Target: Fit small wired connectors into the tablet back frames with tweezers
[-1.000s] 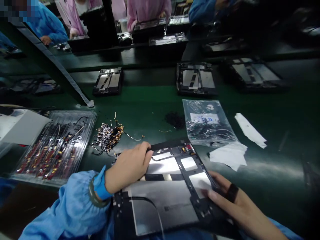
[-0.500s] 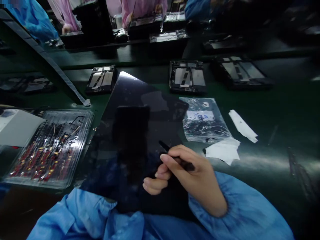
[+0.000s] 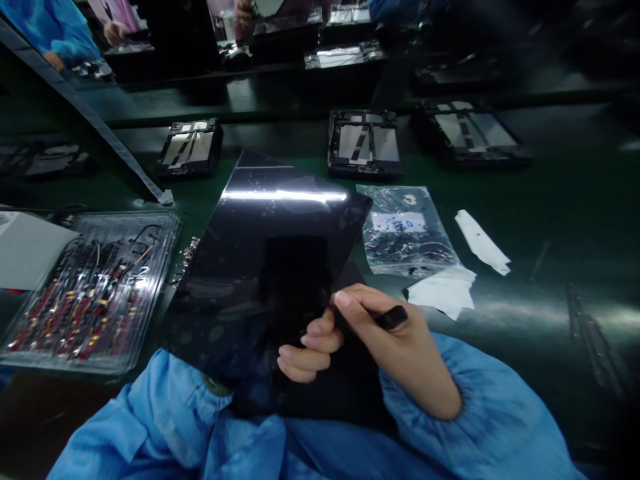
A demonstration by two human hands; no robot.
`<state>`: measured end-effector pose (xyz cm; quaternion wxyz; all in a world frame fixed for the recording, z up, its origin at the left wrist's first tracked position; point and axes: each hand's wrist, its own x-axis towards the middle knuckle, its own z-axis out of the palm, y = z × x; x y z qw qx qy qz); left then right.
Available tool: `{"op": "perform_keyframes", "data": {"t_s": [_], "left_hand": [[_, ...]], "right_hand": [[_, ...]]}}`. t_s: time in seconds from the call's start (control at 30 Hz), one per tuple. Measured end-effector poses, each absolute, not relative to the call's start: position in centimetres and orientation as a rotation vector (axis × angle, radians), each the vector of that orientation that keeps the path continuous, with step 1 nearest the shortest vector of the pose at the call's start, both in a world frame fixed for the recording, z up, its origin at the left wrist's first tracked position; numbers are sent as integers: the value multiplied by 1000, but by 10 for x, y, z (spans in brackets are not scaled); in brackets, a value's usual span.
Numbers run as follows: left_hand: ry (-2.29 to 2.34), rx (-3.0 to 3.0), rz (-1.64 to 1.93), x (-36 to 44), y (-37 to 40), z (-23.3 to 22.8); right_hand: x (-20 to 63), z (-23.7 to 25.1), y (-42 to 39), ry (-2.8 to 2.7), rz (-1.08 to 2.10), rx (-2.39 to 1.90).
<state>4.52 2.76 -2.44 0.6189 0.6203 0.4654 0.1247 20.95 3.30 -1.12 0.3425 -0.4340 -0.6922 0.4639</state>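
A dark glossy screen panel (image 3: 225,267) is tilted up in front of me, with a bright light streak and smudges showing on its face. My right hand (image 3: 370,340) is over the panel's right side, closed in a pinch on a slim black pen-like tool (image 3: 393,317). The tool's rear end shows above the thumb base; its front end is hidden by the fingers. My left hand is hidden behind the panel, and only the blue left sleeve (image 3: 150,407) appears at the lower left.
On the left, a clear plastic tray (image 3: 173,233) holds many small cabled parts beside a white box (image 3: 30,253). A zip bag (image 3: 400,233) and torn white paper (image 3: 445,291) lie to the right. Several opened device housings (image 3: 365,143) line the back. Co-workers' hands (image 3: 115,32) show beyond.
The panel has tilted, and a bright light streak now crosses its upper part. My right hand has turned slightly, so the tool's rear end shows more and its front end less.
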Motion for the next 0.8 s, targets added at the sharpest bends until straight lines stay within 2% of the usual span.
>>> {"op": "perform_keyframes", "data": {"t_s": [0.1, 0.2, 0.27, 0.37, 0.6, 0.8], "left_hand": [[853, 966, 192, 47, 28, -17], [716, 662, 288, 50, 25, -26], [540, 482, 349, 52, 22, -34], [247, 277, 409, 55, 19, -43], [-70, 170, 405, 57, 22, -58], [14, 262, 367, 55, 17, -67]], "right_hand": [[223, -18, 38, -1922, 872, -1236], [245, -28, 40, -2060, 462, -1493], [260, -37, 36, -2155, 367, -1725], [274, -53, 27, -2300, 499, -1886], [287, -72, 34, -2141, 1071, -1767], [291, -60, 40, -2008, 1383, -1700]]}}
